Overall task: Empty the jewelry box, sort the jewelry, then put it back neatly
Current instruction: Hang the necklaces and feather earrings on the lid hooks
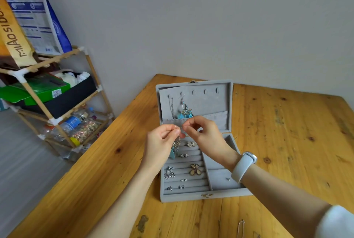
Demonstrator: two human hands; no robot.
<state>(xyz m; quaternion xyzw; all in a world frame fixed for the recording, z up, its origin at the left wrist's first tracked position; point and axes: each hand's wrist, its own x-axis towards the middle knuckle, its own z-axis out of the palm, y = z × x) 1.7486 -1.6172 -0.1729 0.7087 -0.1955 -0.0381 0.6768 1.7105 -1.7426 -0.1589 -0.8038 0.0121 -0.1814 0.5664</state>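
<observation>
Jewelry box (193, 198) open on desk (277, 142), mostly refilled. Both my hands, left (162, 138) and right (201, 130), pinch a blue earring's (173, 151) hook above it. Next: hang it on far lid beside its twin (184, 112).

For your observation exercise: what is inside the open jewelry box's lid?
In the lid, a turquoise earring and a thin chain hang from hooks. Their lower ends go behind the pocket and the hands, left and right, so the pocket's contents cannot be seen.
</observation>
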